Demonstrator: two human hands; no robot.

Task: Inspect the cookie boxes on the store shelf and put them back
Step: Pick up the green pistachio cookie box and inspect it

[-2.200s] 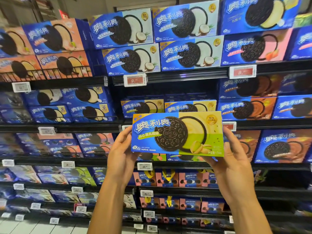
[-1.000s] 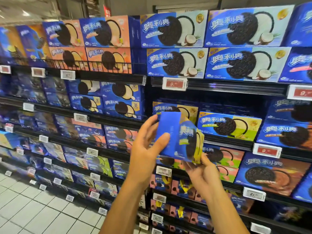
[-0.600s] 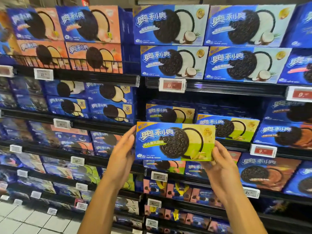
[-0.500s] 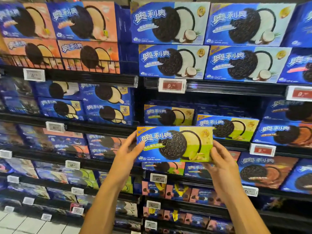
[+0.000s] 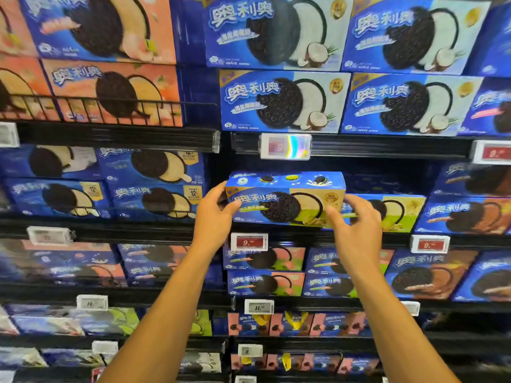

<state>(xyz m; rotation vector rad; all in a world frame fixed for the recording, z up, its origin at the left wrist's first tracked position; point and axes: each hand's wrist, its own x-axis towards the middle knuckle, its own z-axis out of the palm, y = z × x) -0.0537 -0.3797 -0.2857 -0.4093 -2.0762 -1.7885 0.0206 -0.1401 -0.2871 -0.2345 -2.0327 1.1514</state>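
My left hand (image 5: 214, 217) grips the left end of the cookie box (image 5: 284, 199), thumb on its front face and fingers curled behind the end; my right hand (image 5: 356, 228) is at the box's right end with fingers loosely bent, the thumb and forefinger near its lower right corner, though I cannot tell whether they touch it; the box sits between my hands, level, front face toward me and its blue top panel showing, on the edge of the shelf (image 5: 345, 236) just above my wrists; just right of my right hand stands a second box of the same green-and-yellow kind (image 5: 398, 214); directly below my left hand a red price tag (image 5: 249, 241) hangs on the shelf edge; above both hands is another price tag (image 5: 284, 146), glare across it, and over that the coconut boxes (image 5: 282, 102); to the left of my left hand stand blue boxes (image 5: 154, 200); up and left of it, peach-coloured boxes (image 5: 110, 92) sit behind a black wire rail (image 5: 91, 110).
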